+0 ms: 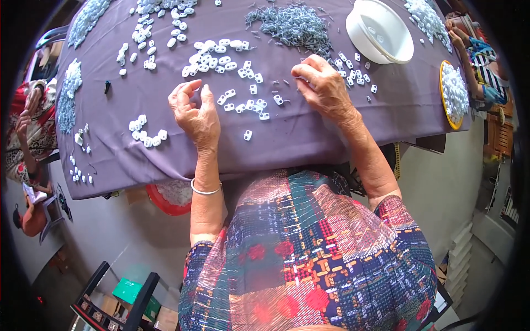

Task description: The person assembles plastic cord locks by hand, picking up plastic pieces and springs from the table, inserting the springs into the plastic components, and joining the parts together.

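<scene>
While both forearms come in from the near edge, the scene spreads across a table point(309, 138) covered in purple cloth. At the far left edge lies a band of small white parts point(69, 94), and near it a small cluster of white plastic pieces point(146, 135) sits alone on the cloth. Just right of that cluster the left hand point(194, 113) rests on the table, a thin bracelet point(205, 191) on its wrist; its fingers point(187, 88) are curled loosely inward with thumb and forefinger close together, and I cannot tell whether they pinch anything. Between the two hands lies a scatter of white clips point(248, 103), with one single clip point(248, 134) nearer the person. Farther off, a bigger heap of the same white clips point(212, 55) lies beside a pile of small grey metal pins point(292, 25). The right hand point(326, 88) lies palm down, its fingers point(303, 70) bent and pressed to the cloth at the scatter's right edge; whether they grip a piece cannot be told. Far right stand a white bowl point(381, 30) and, at the table's right edge, a yellow-rimmed dish point(454, 91) full of white parts.
</scene>
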`<move>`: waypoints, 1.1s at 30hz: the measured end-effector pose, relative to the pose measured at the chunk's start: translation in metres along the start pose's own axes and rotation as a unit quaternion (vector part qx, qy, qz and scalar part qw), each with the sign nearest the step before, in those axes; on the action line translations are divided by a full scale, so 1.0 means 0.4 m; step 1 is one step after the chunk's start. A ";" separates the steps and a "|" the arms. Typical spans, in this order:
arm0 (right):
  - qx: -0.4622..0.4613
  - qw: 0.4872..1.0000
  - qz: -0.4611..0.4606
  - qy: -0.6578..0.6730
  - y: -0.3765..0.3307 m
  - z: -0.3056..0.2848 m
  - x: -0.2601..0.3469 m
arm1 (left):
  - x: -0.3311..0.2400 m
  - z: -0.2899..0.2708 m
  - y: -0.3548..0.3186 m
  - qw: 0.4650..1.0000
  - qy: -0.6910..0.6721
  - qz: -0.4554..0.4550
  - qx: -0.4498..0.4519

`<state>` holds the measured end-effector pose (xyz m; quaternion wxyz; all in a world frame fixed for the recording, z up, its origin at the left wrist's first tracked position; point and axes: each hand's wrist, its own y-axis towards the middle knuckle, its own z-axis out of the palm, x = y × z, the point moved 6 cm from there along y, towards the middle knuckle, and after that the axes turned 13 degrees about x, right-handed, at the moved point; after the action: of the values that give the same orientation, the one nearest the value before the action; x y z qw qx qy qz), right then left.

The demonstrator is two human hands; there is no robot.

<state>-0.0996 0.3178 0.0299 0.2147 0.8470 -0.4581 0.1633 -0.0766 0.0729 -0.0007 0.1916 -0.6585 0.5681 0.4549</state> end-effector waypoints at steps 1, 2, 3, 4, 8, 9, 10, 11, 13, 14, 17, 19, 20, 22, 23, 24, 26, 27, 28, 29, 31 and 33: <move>0.000 1.000 0.002 -0.001 0.003 0.001 0.004 | 0.000 0.002 -0.001 1.000 -0.002 0.000 0.001; 0.015 1.000 -0.002 -0.005 0.015 0.009 0.015 | 0.000 0.002 0.000 1.000 0.000 0.000 0.003; 0.029 1.000 -0.007 -0.008 0.027 0.018 0.027 | 0.000 0.001 0.000 1.000 0.002 -0.001 0.005; 0.033 0.999 -0.024 -0.024 0.036 0.031 0.035 | 0.000 0.000 0.001 1.000 0.003 -0.001 0.004; 0.078 0.986 -0.038 -0.144 0.060 0.062 0.054 | 0.011 0.007 0.000 1.000 -0.005 0.016 -0.007; 0.062 0.992 -0.038 -0.105 0.058 0.055 0.048 | 0.006 0.006 0.000 0.999 0.001 0.038 -0.012; 0.045 0.996 -0.037 -0.066 0.054 0.047 0.040 | 0.006 0.005 -0.001 0.999 0.001 0.037 -0.014; 0.028 0.999 -0.035 -0.026 0.051 0.038 0.035 | 0.008 0.006 -0.002 1.000 -0.015 0.018 -0.013; 0.014 1.000 -0.016 0.000 0.049 0.024 0.031 | 0.010 0.004 -0.002 0.999 -0.032 -0.001 -0.012; 0.012 1.000 -0.006 0.008 0.048 0.023 0.026 | 0.010 0.003 -0.003 0.999 -0.031 -0.006 -0.007; 0.010 1.000 -0.003 0.008 0.045 0.030 0.012 | 0.013 0.006 0.000 1.000 -0.016 0.008 -0.006; 0.006 1.000 -0.006 0.013 0.042 0.028 0.008 | 0.009 0.008 0.002 1.000 -0.001 0.027 -0.010; 0.006 1.000 -0.006 0.014 0.042 0.027 0.007 | 0.009 0.008 0.001 1.000 -0.012 0.016 -0.010; 0.002 0.998 -0.004 0.058 0.042 0.020 0.001 | 0.013 0.007 0.001 1.000 -0.022 0.005 -0.010; 0.002 0.998 -0.003 0.058 0.042 0.013 0.002 | 0.015 0.008 0.003 1.000 -0.023 0.007 -0.010; 0.009 0.996 0.006 0.093 0.042 0.006 0.001 | 0.014 0.008 0.004 1.000 -0.023 0.009 -0.009; 0.013 0.985 0.028 0.171 0.036 0.003 -0.008 | 0.004 0.005 0.001 1.000 -0.019 0.003 -0.007; 0.012 0.985 0.029 0.171 0.033 0.002 -0.004 | 0.000 0.004 0.000 1.000 -0.016 -0.004 -0.007; 0.021 0.958 0.089 0.270 0.028 0.013 -0.018 | -0.004 0.003 0.001 1.000 -0.016 -0.003 -0.006; 0.031 0.918 0.147 0.366 0.023 0.026 -0.029 | -0.007 -0.004 0.000 0.999 -0.024 -0.002 -0.022; 0.027 0.894 0.148 0.422 0.023 0.028 -0.025 | -0.016 -0.018 -0.005 0.999 -0.029 0.001 -0.040; 0.017 0.866 0.150 0.477 0.024 0.028 -0.022 | -0.055 -0.025 -0.006 0.995 0.011 0.086 -0.048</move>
<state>-0.1116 0.3135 0.0181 0.3652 0.5907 -0.4186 0.5853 -0.0695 0.0785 0.0217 0.1133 -0.6205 0.6026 0.4889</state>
